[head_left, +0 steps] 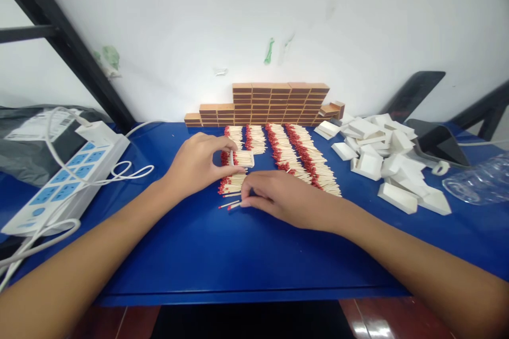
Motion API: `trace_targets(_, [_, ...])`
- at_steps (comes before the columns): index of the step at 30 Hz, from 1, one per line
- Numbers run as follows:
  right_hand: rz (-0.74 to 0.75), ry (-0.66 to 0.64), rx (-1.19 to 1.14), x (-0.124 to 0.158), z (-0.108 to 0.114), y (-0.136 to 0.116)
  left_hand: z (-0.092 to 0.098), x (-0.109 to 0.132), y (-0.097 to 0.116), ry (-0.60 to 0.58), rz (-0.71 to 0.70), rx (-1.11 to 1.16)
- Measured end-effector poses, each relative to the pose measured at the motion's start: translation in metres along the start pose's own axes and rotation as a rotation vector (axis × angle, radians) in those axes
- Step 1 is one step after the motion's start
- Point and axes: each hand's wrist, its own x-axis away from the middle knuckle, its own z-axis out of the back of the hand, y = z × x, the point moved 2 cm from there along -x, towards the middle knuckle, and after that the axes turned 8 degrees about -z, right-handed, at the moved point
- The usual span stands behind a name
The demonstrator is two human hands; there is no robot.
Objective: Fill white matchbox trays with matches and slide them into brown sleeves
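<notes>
My left hand (pixel 204 161) grips a small white matchbox tray (pixel 252 159) by its left end, thumb in front and fingers behind. Matches with red heads lie in that tray. Beside it, my right hand (pixel 274 196) pinches a few matches (pixel 234 205) between thumb and forefinger, close to the blue tabletop. Their red heads point left. Under and around the tray spreads the leftmost row of loose matches (pixel 230 184), partly covered by both hands. Further right run more rows of matches (pixel 314 159), heads to the left.
Brown matchboxes (pixel 278 103) are stacked against the wall. A pile of white trays (pixel 374 143) lies at right, near a dark phone-like device (pixel 437 140) and a clear plastic bottle (pixel 481 180). At left sit a power strip (pixel 67 183) with white cables and a grey bag (pixel 32 143).
</notes>
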Motion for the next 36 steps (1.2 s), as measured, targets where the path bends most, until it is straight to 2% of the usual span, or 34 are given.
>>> trace_targets(5, [0.051, 0.339, -0.024, -0.007, 0.023, 0.021, 0.0, -0.002, 0.004, -0.012, 0.005, 0.053])
trace_targets(8, [0.049, 0.447, -0.02, -0.01, 0.027, 0.03, -0.001, -0.003, 0.009, -0.012, 0.04, 0.154])
trace_targets(12, [0.037, 0.43, 0.002, -0.011, 0.024, 0.03, -0.002, -0.003, 0.013, -0.019, 0.101, 0.325])
trace_targets(15, [0.021, 0.437, 0.019, -0.01, 0.024, 0.029, -0.003, -0.002, 0.012, -0.009, 0.139, 0.372])
trace_targets(21, [0.076, 0.458, 0.056, -0.008, 0.027, 0.03, -0.001, -0.004, 0.012, -0.005, 0.124, 0.32])
trace_targets(27, [0.156, 0.517, 0.073, -0.003, 0.02, 0.016, 0.001, -0.006, 0.009, 0.012, 0.096, 0.243])
trace_targets(29, [0.152, 0.461, 0.06, -0.001, 0.013, 0.01, 0.001, -0.005, 0.007, 0.013, 0.096, 0.234])
trace_targets(33, [0.122, 0.247, 0.074, 0.001, -0.007, 0.003, 0.002, -0.005, 0.004, 0.012, 0.114, 0.216])
trace_targets(36, [0.066, 0.177, 0.077, -0.002, -0.017, 0.004, 0.002, -0.004, 0.005, 0.016, 0.121, 0.197])
